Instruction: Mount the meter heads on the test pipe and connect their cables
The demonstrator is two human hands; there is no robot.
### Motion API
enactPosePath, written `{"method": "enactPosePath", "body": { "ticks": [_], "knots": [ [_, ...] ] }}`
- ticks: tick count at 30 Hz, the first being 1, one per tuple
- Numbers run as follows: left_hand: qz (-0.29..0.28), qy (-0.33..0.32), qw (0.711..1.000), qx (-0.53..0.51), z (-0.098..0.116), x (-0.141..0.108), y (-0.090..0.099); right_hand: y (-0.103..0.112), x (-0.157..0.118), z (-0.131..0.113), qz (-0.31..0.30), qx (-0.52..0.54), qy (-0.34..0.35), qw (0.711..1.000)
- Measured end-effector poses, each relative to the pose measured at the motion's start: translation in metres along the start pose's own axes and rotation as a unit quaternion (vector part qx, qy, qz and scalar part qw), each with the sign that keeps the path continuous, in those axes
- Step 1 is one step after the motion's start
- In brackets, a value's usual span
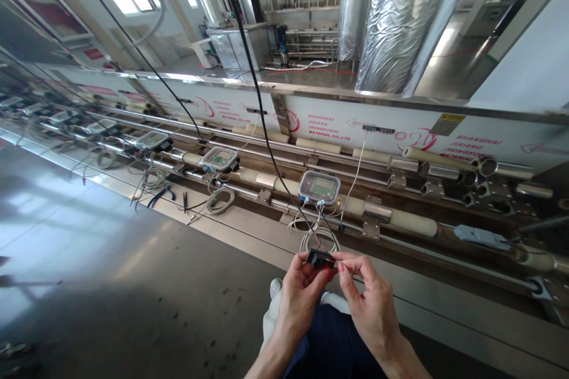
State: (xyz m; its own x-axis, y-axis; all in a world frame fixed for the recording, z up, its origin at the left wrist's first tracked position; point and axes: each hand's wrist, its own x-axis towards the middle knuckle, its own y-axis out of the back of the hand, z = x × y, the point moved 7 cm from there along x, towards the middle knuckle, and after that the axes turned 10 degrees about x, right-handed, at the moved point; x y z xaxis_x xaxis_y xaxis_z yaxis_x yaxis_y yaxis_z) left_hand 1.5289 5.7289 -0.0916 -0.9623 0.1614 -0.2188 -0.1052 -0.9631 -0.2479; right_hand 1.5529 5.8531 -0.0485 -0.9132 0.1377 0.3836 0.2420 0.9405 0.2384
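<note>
My left hand (299,291) is closed around a small black plastic housing (318,258), held up in front of my lap. Against its right end, my right hand (372,301) pinches a thin wire (334,261), mostly covered by the fingertips. A black cable (255,80) hangs from above and runs down to the housing, where thin red and dark wires show. Just beyond my hands lies a coil of pale grey cable (306,241). It is below a clear-lidded box (320,188) with a green circuit board, mounted on the pipe line.
More clear-lidded boxes (220,159) sit along the rails to the left. Blue-handled pliers (160,196), a small black tool (185,202) and another cable coil (220,201) lie on the metal ledge (249,231). Foil-wrapped tanks (395,23) stand behind the printed panel (329,121).
</note>
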Motion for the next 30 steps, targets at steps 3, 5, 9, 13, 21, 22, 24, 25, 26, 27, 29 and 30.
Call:
{"method": "enactPosePath", "body": {
  "ticks": [3,5,9,13,21,22,24,25,26,27,29,30],
  "knots": [
    [0.000,0.013,1.000,0.006,0.001,0.000,-0.001,0.002,0.001,-0.006,0.012,-0.019,0.017,1.000],
    [0.004,0.017,1.000,0.008,0.002,-0.001,0.000,0.003,0.001,-0.010,0.020,-0.035,0.032,0.999],
    [0.024,0.010,1.000,0.007,0.002,-0.001,0.002,0.002,0.001,-0.016,0.024,-0.056,0.051,0.997],
    [0.032,0.004,0.999,0.000,0.004,-0.002,0.001,0.000,0.000,-0.021,0.026,-0.086,0.078,0.993],
    [0.043,-0.009,0.999,0.015,0.006,-0.005,0.003,-0.005,-0.004,-0.027,0.027,-0.132,0.127,0.983],
    [0.045,-0.010,0.999,0.016,0.006,-0.005,0.003,-0.006,-0.005,-0.028,0.026,-0.137,0.131,0.982],
    [0.048,-0.011,0.999,0.015,0.005,-0.006,0.004,-0.007,-0.005,-0.028,0.023,-0.144,0.136,0.980],
    [0.049,-0.011,0.999,0.015,0.005,-0.006,0.004,-0.007,-0.005,-0.028,0.022,-0.146,0.138,0.979],
    [0.049,-0.010,0.999,0.015,0.005,-0.006,0.004,-0.008,-0.005,-0.028,0.022,-0.147,0.140,0.979],
    [0.050,-0.010,0.999,0.018,0.005,-0.006,0.005,-0.008,-0.005,-0.028,0.022,-0.148,0.141,0.979],
    [0.052,-0.010,0.998,0.026,0.005,-0.005,0.005,-0.009,-0.005,-0.028,0.021,-0.147,0.144,0.978],
    [0.052,-0.009,0.998,0.031,0.005,-0.005,0.005,-0.009,-0.006,-0.028,0.020,-0.147,0.144,0.978]
  ]
}}
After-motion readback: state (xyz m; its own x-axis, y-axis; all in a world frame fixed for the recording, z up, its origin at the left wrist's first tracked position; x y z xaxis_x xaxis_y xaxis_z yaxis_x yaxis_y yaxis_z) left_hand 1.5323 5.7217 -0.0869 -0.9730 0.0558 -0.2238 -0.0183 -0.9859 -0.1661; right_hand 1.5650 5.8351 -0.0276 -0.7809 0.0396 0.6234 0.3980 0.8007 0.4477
